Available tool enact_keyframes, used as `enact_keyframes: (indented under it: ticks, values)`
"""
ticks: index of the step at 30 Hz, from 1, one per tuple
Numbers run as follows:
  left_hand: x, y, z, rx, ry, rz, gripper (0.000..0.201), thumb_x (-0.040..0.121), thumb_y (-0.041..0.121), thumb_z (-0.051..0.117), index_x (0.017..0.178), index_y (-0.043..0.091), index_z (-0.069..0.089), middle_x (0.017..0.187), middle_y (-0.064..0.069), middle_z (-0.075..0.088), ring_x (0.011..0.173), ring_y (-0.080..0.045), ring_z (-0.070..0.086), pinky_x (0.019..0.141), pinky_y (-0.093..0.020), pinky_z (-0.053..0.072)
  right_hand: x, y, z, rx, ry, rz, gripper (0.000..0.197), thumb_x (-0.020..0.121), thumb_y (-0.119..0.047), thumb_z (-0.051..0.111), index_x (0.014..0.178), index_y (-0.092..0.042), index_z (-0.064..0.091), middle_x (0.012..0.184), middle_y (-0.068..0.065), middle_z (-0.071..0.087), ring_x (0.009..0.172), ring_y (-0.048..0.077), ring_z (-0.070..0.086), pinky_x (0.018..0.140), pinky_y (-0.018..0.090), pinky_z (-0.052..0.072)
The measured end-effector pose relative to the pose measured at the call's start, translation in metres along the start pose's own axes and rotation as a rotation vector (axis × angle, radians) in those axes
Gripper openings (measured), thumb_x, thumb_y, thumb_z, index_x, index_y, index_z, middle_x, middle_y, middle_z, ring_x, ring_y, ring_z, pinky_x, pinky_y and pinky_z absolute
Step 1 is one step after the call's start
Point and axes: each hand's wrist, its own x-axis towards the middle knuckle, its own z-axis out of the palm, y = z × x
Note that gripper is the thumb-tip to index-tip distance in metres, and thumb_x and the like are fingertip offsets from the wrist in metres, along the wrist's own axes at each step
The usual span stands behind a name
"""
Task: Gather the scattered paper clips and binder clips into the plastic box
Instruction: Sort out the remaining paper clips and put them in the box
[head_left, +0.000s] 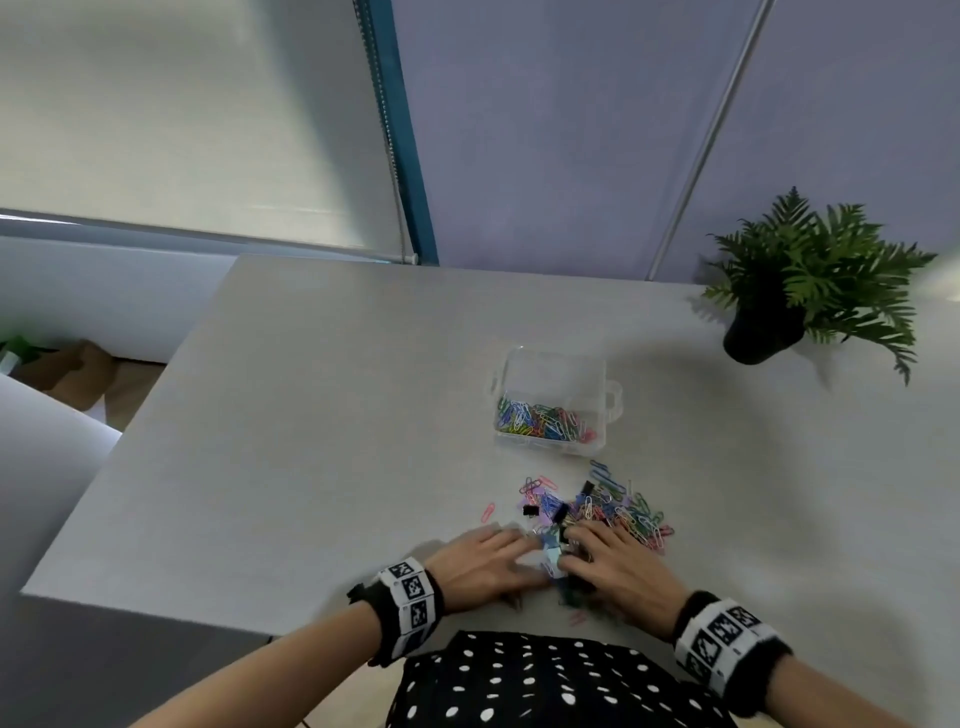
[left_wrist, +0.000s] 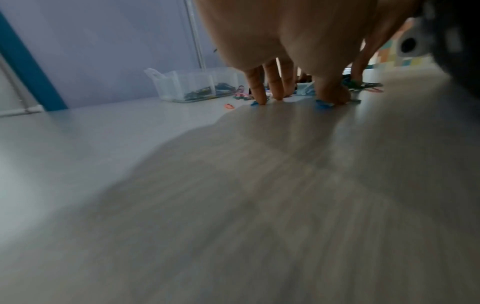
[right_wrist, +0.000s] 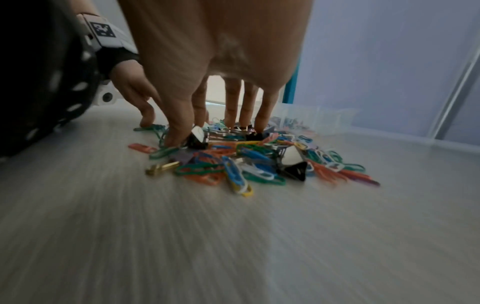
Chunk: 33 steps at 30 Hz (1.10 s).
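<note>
A clear plastic box (head_left: 550, 402) stands mid-table with colourful paper clips in its near part. In front of it lies a pile of paper clips and black binder clips (head_left: 592, 506). My left hand (head_left: 511, 553) and right hand (head_left: 582, 545) rest side by side on the pile's near edge, palms down. In the left wrist view the left hand (left_wrist: 298, 98) has straight fingers (left_wrist: 259, 98) touching blue clips on the table. In the right wrist view the right hand (right_wrist: 215, 127) presses straight fingers (right_wrist: 179, 133) into the pile (right_wrist: 259, 160). Neither hand grips anything.
A potted fern (head_left: 779, 301) stands at the table's far right. A single pink clip (head_left: 488, 512) lies left of the pile. The grey table (head_left: 311, 415) ends in an edge on the left. A dotted garment (head_left: 545, 680) is at the near edge.
</note>
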Motion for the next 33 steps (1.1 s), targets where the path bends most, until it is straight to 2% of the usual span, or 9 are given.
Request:
enact_keyframes:
  ticks: [4, 6, 8, 12, 16, 20, 23, 28, 33]
  values:
    - [0.005, -0.019, -0.011, -0.055, 0.106, -0.185, 0.035, 0.077, 0.042, 0.062, 0.109, 0.031, 0.054, 0.114, 0.002, 0.059, 0.1, -0.011, 0.055, 0.081, -0.024, 0.055, 0.02, 0.004, -0.007, 0.031, -0.044, 0.008, 0.055, 0.051, -0.046, 0.08, 0.095, -0.029, 0.052, 0.11, -0.002, 0.065, 0.101, 0.016, 0.063, 0.078, 0.03, 0.057]
    - [0.007, -0.025, -0.015, -0.133, 0.197, -0.271, 0.027, 0.08, 0.034, 0.065, 0.103, 0.023, 0.056, 0.111, 0.001, 0.058, 0.095, -0.012, 0.054, 0.077, -0.027, 0.056, 0.029, 0.007, -0.009, 0.06, -0.026, -0.03, 0.057, 0.052, -0.046, 0.081, 0.096, -0.026, 0.05, 0.114, 0.0, 0.064, 0.106, 0.018, 0.061, 0.083, 0.033, 0.055]
    - [0.014, -0.03, -0.019, -0.202, 0.227, -0.327, 0.032, 0.082, 0.017, 0.063, 0.112, 0.016, 0.052, 0.123, -0.005, 0.055, 0.105, -0.019, 0.056, 0.086, -0.032, 0.055, 0.038, 0.01, -0.012, 0.069, -0.021, -0.076, 0.055, 0.056, -0.048, 0.078, 0.097, -0.025, 0.049, 0.116, 0.001, 0.063, 0.108, 0.018, 0.06, 0.086, 0.032, 0.052]
    - [0.026, -0.036, -0.024, -0.226, 0.081, -0.357, 0.068, 0.079, -0.005, 0.051, 0.141, 0.013, 0.029, 0.151, -0.009, 0.027, 0.137, -0.026, 0.03, 0.111, -0.038, 0.035, 0.042, 0.015, -0.011, 0.046, 0.01, -0.143, 0.045, 0.064, -0.044, 0.074, 0.096, -0.025, 0.05, 0.118, 0.0, 0.062, 0.107, 0.017, 0.06, 0.083, 0.029, 0.052]
    - [0.014, -0.044, -0.013, -0.181, 0.09, -0.417, 0.063, 0.079, 0.001, 0.057, 0.136, 0.02, 0.037, 0.146, -0.007, 0.035, 0.13, -0.025, 0.04, 0.104, -0.037, 0.042, 0.03, 0.028, -0.004, 0.047, 0.065, -0.031, 0.042, 0.066, -0.046, 0.071, 0.094, -0.025, 0.048, 0.114, -0.002, 0.063, 0.099, 0.016, 0.063, 0.077, 0.029, 0.055]
    - [-0.006, -0.046, -0.004, -0.155, 0.158, -0.388, 0.054, 0.064, 0.015, 0.074, 0.112, 0.027, 0.053, 0.118, 0.001, 0.059, 0.101, -0.016, 0.061, 0.082, -0.027, 0.055, 0.03, 0.036, -0.008, 0.21, 0.1, 0.054, 0.034, 0.087, -0.041, 0.032, 0.1, -0.018, 0.054, 0.104, 0.0, 0.062, 0.088, 0.015, 0.061, 0.072, 0.031, 0.056]
    - [0.0, -0.047, -0.014, -0.158, 0.219, -0.393, 0.039, 0.063, 0.016, 0.077, 0.098, 0.025, 0.061, 0.104, 0.003, 0.063, 0.09, -0.014, 0.062, 0.076, -0.028, 0.057, 0.049, 0.04, -0.02, 0.19, 0.232, 0.128, 0.016, 0.089, -0.022, 0.049, 0.098, -0.013, 0.058, 0.098, 0.003, 0.064, 0.085, 0.02, 0.063, 0.066, 0.028, 0.056]
    - [0.055, -0.04, -0.041, -0.326, 0.246, -0.435, 0.033, 0.09, 0.005, 0.05, 0.122, 0.008, 0.052, 0.13, -0.011, 0.051, 0.115, -0.024, 0.052, 0.097, -0.034, 0.048, 0.083, 0.04, -0.018, 0.192, 0.092, 0.334, 0.045, 0.09, -0.028, 0.051, 0.13, -0.01, 0.041, 0.132, 0.007, 0.048, 0.12, 0.023, 0.045, 0.1, 0.034, 0.043]
    - [0.07, -0.042, -0.04, -0.419, 0.102, -0.558, 0.023, 0.086, 0.007, 0.056, 0.108, 0.008, 0.052, 0.12, -0.011, 0.047, 0.107, -0.027, 0.051, 0.085, -0.042, 0.052, 0.078, 0.037, -0.003, 0.323, 0.143, 0.39, 0.03, 0.084, -0.022, 0.06, 0.111, -0.011, 0.052, 0.121, 0.006, 0.051, 0.113, 0.023, 0.046, 0.093, 0.033, 0.043]
